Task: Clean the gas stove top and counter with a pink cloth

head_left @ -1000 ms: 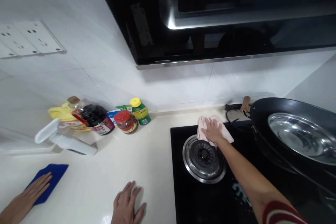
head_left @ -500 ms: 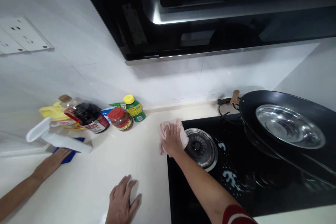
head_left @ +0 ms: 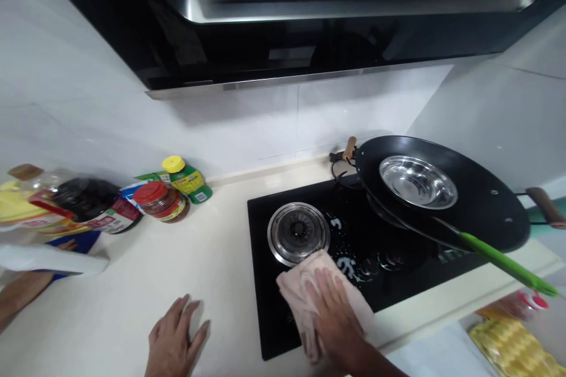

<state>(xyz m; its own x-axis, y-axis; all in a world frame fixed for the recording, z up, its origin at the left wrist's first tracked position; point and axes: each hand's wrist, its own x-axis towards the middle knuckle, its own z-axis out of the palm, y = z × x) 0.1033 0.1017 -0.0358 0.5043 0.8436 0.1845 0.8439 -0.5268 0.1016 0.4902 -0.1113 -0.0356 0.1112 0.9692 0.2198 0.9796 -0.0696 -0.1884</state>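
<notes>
My right hand (head_left: 333, 312) presses a pale pink cloth (head_left: 305, 288) down on the front left part of the black glass stove (head_left: 269, 312). Part of the cloth hangs past the stove's front edge. Just behind it sits a round metal burner (head_left: 298, 232). White foamy blobs (head_left: 347, 268) and droplets lie to the right of the burner. On the white counter (head_left: 212, 283), left of the stove, my left hand (head_left: 172, 336) rests with fingers spread and nothing in them.
A black wok (head_left: 481, 200) holds a steel bowl (head_left: 418, 182) and a green-handled utensil (head_left: 508, 262). Along the wall stand a red-lidded jar (head_left: 161, 203), a yellow-capped bottle (head_left: 188, 179) and a dark sauce bottle (head_left: 97, 203). Another person's hand (head_left: 30, 288) is on a blue cloth (head_left: 79, 242). A range hood (head_left: 265, 65) hangs above.
My right hand has drawn the pink cloth from the stove's back left corner toward its front edge. The view has turned right. My left hand still rests on the counter.
</notes>
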